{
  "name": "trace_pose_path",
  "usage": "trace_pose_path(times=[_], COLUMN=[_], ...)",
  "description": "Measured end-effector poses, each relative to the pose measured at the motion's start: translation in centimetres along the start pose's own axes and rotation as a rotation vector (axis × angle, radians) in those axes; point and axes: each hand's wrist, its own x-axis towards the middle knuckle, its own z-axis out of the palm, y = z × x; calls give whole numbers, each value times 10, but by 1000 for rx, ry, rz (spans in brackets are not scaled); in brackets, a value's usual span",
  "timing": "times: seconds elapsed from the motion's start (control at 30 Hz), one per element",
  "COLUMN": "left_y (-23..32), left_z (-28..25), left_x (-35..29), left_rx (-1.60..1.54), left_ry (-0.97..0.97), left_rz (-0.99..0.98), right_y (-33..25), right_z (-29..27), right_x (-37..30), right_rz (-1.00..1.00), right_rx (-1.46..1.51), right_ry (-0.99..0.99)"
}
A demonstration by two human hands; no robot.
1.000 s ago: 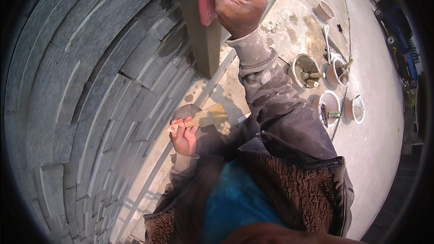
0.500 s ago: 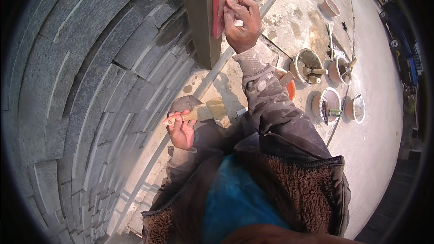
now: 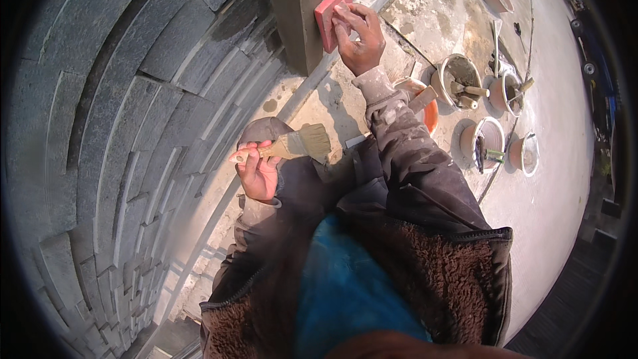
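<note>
One red pad (image 3: 325, 21) is now sitting closer to the foot of the grey pillar (image 3: 287, 16), as your right hand (image 3: 361, 41) is bringing it down from higher up; that is seemingly shifting your work to the pillar's lower stretch. Your thumb and fingers are grasping the pad from its back. Its working side is facing away, so it is probably touching the pillar, though the view is not confirming that. The pad is looking flat, rectangular and smudged with grey. Meanwhile, your left hand (image 3: 258, 176) is still holding the brush (image 3: 286, 147) by its handle, its pale bristles pointing right.
</note>
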Motion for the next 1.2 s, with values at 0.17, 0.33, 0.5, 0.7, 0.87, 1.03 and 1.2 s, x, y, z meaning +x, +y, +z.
trace_pose_path(times=[0.17, 0.33, 0.5, 0.7, 0.87, 1.03, 1.2], left_y=[-1, -2, -4, 1, 0, -2, 1], left_z=[1, -1, -8, -9, 0, 1, 5], left_x=[2, 7, 11, 8, 7, 6, 9], left_rx=[-10, 11, 15, 46, 48, 48, 29], left_ry=[-5, -16, -25, -13, -6, 18, -3], left_rz=[17, 14, 12, -29, -10, -2, -32], right_y=[-78, -20, -46, -54, -46, -94, -16], right_z=[-5, 16, 2, 14, -3, 7, -3], right_x=[55, 0, 9, 29, 11, 86, -24], right_rz=[-137, -62, -28, -36, 117, -77, 130], right_rx=[259, 116, 163, 118, 186, 231, 123], right_ry=[110, 37, 127, 125, 82, 168, -22])
